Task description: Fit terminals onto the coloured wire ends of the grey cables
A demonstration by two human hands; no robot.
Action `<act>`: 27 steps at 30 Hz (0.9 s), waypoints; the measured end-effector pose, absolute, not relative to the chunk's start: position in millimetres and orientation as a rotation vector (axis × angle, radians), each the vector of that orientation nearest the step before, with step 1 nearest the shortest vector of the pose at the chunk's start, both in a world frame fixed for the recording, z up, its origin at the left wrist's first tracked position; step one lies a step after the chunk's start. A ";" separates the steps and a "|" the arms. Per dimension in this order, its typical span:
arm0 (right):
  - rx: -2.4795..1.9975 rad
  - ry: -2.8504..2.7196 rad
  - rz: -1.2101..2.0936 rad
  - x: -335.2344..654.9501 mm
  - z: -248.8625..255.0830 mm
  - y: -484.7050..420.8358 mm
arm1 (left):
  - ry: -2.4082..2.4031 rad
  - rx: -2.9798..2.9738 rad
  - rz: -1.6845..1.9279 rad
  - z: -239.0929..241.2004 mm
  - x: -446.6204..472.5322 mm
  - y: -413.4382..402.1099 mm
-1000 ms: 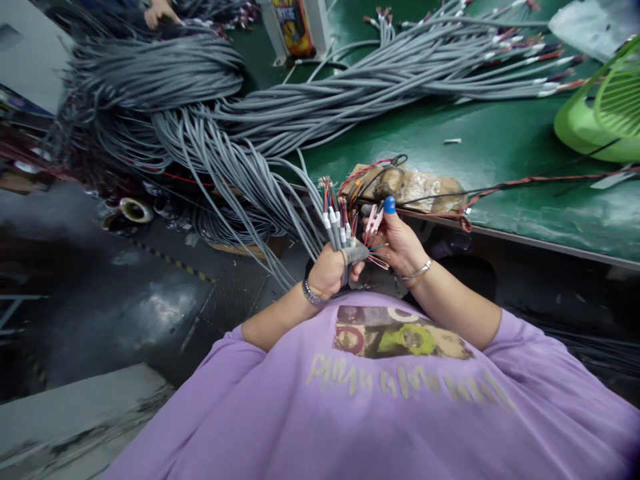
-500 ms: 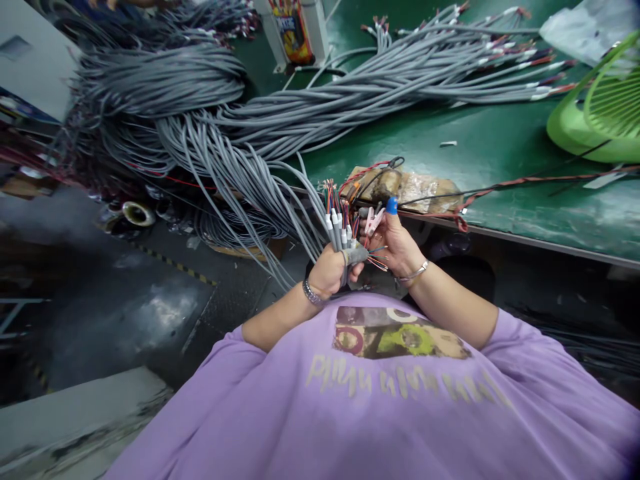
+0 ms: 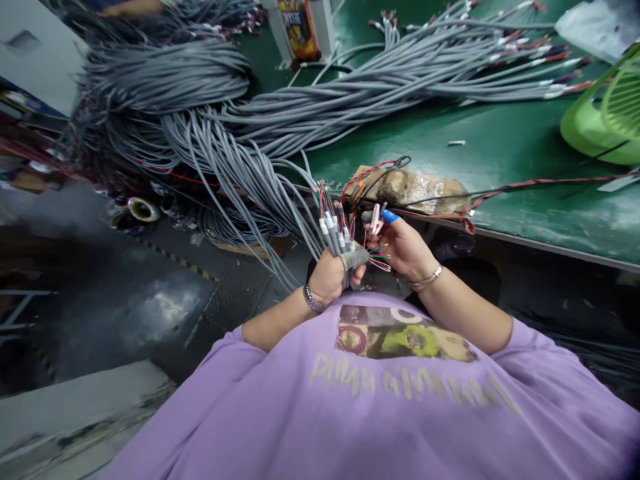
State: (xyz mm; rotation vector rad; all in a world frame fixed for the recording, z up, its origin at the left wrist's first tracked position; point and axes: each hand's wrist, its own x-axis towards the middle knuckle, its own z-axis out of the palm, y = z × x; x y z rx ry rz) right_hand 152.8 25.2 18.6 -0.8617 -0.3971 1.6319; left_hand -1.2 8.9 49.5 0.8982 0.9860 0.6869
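My left hand [image 3: 327, 273] is closed around a bunch of grey cables [image 3: 333, 233] whose stripped ends show white sleeves and coloured wires. The cables run up and left to a big heap [image 3: 200, 120]. My right hand [image 3: 403, 247], with a blue cap on one fingertip, pinches a pink clip [image 3: 375, 219] right beside the cable ends. Thin coloured wires fan out between both hands. Both hands hover just in front of the green table's edge [image 3: 525, 240].
A brown taped block [image 3: 415, 190] with red and black leads lies at the table edge. More grey cable bundles [image 3: 425, 60] cross the table. A green fan [image 3: 607, 113] stands at the right. Another person's arm [image 3: 130, 8] shows at top left. A tape roll [image 3: 143, 209] lies on the floor.
My right hand's capped finger has tipped from pointing up to pointing left, with the pink clip closer to the cable ends. The view shifted slightly to the right.
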 end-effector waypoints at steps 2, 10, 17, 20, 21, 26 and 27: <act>-0.857 -0.426 1.558 151.7 12.7 25.6 | 0.984 0.881 0.695 49.2 1.1 10.4; -0.835 -0.353 1.663 148.4 11.0 29.4 | 0.977 0.830 0.734 47.5 6.6 13.1; -0.763 -0.275 1.678 148.2 8.9 34.7 | 0.974 0.840 0.761 41.7 8.6 14.4; -0.754 -0.275 1.671 147.8 10.6 34.1 | 0.980 0.846 0.747 40.4 7.9 14.3; -0.754 -0.272 1.671 147.7 11.6 33.7 | 0.982 0.848 0.738 40.5 7.6 14.1; -0.764 -0.241 1.669 147.0 15.0 32.0 | 0.998 0.865 0.704 42.5 6.6 13.7; -0.769 -0.235 1.673 146.8 15.1 32.0 | 1.001 0.867 0.699 42.9 6.6 13.7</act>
